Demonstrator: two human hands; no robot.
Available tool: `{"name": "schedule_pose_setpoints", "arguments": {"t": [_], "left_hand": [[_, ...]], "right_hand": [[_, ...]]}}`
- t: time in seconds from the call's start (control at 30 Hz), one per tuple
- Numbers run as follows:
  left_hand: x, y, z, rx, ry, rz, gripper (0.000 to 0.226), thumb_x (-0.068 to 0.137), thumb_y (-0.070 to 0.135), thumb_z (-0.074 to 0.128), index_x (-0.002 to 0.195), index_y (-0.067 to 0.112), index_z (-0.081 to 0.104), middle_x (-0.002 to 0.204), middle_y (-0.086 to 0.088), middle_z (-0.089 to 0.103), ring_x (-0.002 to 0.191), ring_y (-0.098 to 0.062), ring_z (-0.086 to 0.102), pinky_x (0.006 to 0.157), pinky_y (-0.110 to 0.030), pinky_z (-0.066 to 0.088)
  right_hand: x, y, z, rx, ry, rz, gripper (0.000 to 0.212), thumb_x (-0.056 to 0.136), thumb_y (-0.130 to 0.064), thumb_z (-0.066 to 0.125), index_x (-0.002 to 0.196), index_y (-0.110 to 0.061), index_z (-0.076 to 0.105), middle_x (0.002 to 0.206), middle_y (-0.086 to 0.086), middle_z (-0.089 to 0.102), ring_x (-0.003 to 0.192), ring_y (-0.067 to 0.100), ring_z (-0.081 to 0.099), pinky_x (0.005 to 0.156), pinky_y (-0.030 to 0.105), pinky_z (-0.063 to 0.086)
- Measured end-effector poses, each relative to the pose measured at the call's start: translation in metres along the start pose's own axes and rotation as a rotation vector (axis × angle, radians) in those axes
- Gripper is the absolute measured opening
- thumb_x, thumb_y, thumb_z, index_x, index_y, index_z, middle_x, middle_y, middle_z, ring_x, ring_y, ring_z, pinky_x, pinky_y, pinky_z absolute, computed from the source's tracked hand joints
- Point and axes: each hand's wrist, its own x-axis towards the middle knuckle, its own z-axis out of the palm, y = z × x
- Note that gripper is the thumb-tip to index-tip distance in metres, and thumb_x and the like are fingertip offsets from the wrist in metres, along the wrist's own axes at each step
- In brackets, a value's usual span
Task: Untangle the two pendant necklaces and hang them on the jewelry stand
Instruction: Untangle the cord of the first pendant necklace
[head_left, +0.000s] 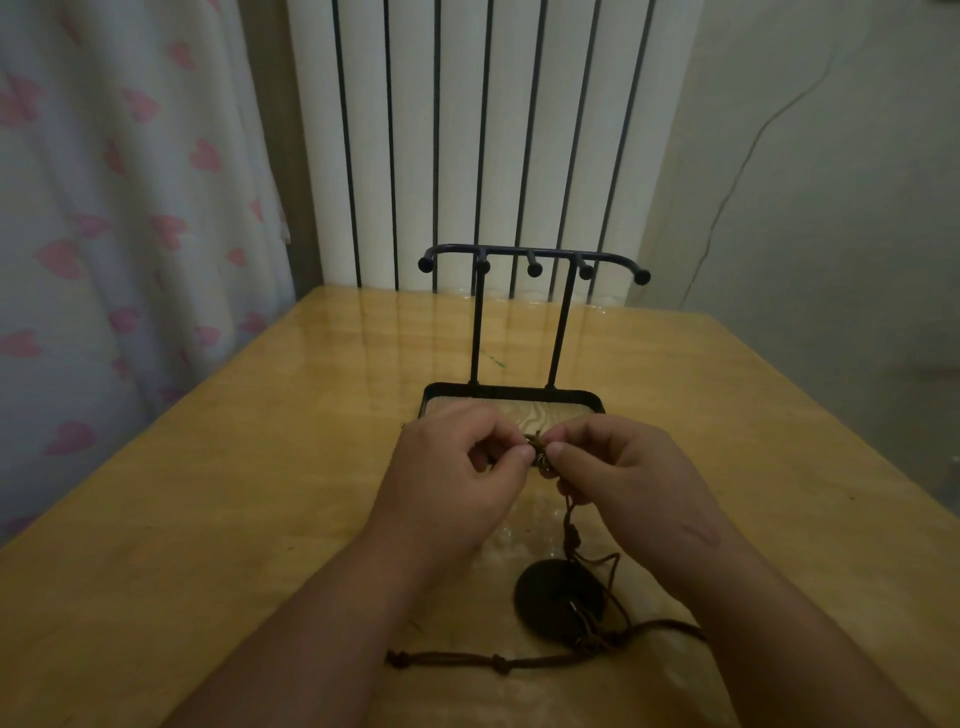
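From the head camera, my left hand (457, 467) hovered just in front of the jewelry stand (530, 255). Its fingers were curled in, and the thumb and forefinger were pinching the left side of a small tangle (540, 451) of brownish cord. My right hand (623, 478) was close beside it, also just in front of the stand and curled the same way. Its thumb and forefinger pinched the right side of that tangle, so the two thumb tips nearly met. A small glinting bit showed in the knot, too small for me to tell what it was.

A dark cord (498, 662) dropped from under my right hand, on the side away from the stand. It ran past a few knots to a round black pendant (558, 597) lying flat on the bench (260, 493), between my forearms and farther from the stand than my hands. The cord then trailed across the bench nearer to me, and part of it slipped under my right forearm.

The stand stood upright on the bench. Its dark-rimmed base (511, 391) was partly hidden behind my knuckles, and nothing hung on its five knobbed pegs (534, 270). A white radiator (467, 130) rose behind the stand, and a curtain (104, 208) with pink hearts hung to the stand's left.
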Motion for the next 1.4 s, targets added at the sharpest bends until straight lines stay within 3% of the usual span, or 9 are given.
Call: {"name": "schedule_pose_setpoints", "arguments": {"t": [0.2,0.37,0.63,0.8,1.03,1.13,1.27,1.4], "left_hand": [[0.0007,-0.0004,-0.0009,-0.035,0.002,-0.032,0.012,0.084,0.014,0.072,0.092,0.023,0.075,0.082,0.013,0.065,0.081,-0.002,0.060,0.067,-0.011,0.048],[0.0005,0.0014,-0.0001,-0.040,-0.026,-0.046,0.010,0.086,0.016,0.068,0.089,0.024,0.073,0.079,0.013,0.062,0.081,-0.001,0.057,0.068,-0.011,0.046],[0.0019,0.0004,0.0031,-0.102,-0.204,-0.183,0.013,0.094,0.024,0.055,0.084,0.031,0.058,0.080,0.009,0.054,0.067,0.001,0.050,0.056,-0.012,0.041],[0.0016,-0.0010,0.0036,-0.155,-0.281,-0.236,0.014,0.098,0.027,0.050,0.087,0.032,0.056,0.079,0.010,0.055,0.066,-0.001,0.049,0.056,-0.015,0.038],[0.0028,0.0028,0.0008,-0.297,-0.318,-0.327,0.019,0.100,0.022,0.046,0.085,0.026,0.057,0.071,0.007,0.051,0.056,0.003,0.044,0.049,-0.011,0.036],[0.0035,0.0025,0.0001,-0.325,-0.322,-0.358,0.020,0.100,0.022,0.046,0.084,0.024,0.057,0.070,0.008,0.050,0.055,0.004,0.043,0.048,-0.010,0.036],[0.0033,0.0019,0.0010,-0.297,-0.322,-0.370,0.019,0.100,0.024,0.046,0.085,0.025,0.058,0.071,0.007,0.051,0.055,0.004,0.044,0.048,-0.010,0.036],[0.0025,0.0022,0.0019,-0.299,-0.344,-0.372,0.020,0.099,0.025,0.046,0.083,0.027,0.058,0.068,0.010,0.050,0.057,0.001,0.043,0.056,-0.020,0.038]], "right_hand": [[0.0007,-0.0002,0.0010,0.003,-0.013,0.020,0.018,0.093,-0.024,0.057,0.082,-0.030,0.071,0.072,-0.010,0.070,0.063,-0.001,0.060,0.062,0.020,0.050],[0.0013,0.0009,0.0022,0.027,-0.058,0.089,0.021,0.094,-0.025,0.055,0.083,-0.028,0.072,0.069,-0.008,0.068,0.063,0.005,0.057,0.065,0.029,0.051],[0.0000,-0.0023,0.0024,0.073,-0.033,0.101,0.011,0.090,-0.022,0.060,0.089,-0.024,0.070,0.080,-0.001,0.071,0.070,0.012,0.062,0.071,0.035,0.056],[-0.0022,-0.0048,0.0022,-0.085,-0.012,0.048,0.006,0.087,-0.023,0.064,0.089,-0.025,0.069,0.079,-0.002,0.072,0.072,0.015,0.066,0.067,0.035,0.057],[-0.0008,-0.0028,0.0017,0.079,-0.061,0.128,0.014,0.091,-0.017,0.058,0.087,-0.020,0.070,0.074,-0.001,0.071,0.065,0.011,0.061,0.067,0.032,0.054],[0.0006,0.0012,0.0032,-0.066,0.000,0.048,0.009,0.089,-0.022,0.062,0.087,-0.030,0.067,0.078,-0.008,0.071,0.070,0.004,0.065,0.068,0.029,0.058],[0.0001,0.0011,0.0025,-0.242,0.099,-0.109,0.011,0.085,-0.031,0.066,0.086,-0.042,0.064,0.084,-0.017,0.066,0.079,-0.006,0.061,0.065,0.013,0.048],[-0.0008,0.0002,0.0034,-0.415,0.079,-0.186,0.008,0.088,-0.032,0.061,0.093,-0.034,0.067,0.087,-0.016,0.062,0.081,-0.001,0.057,0.071,0.020,0.051]]}}
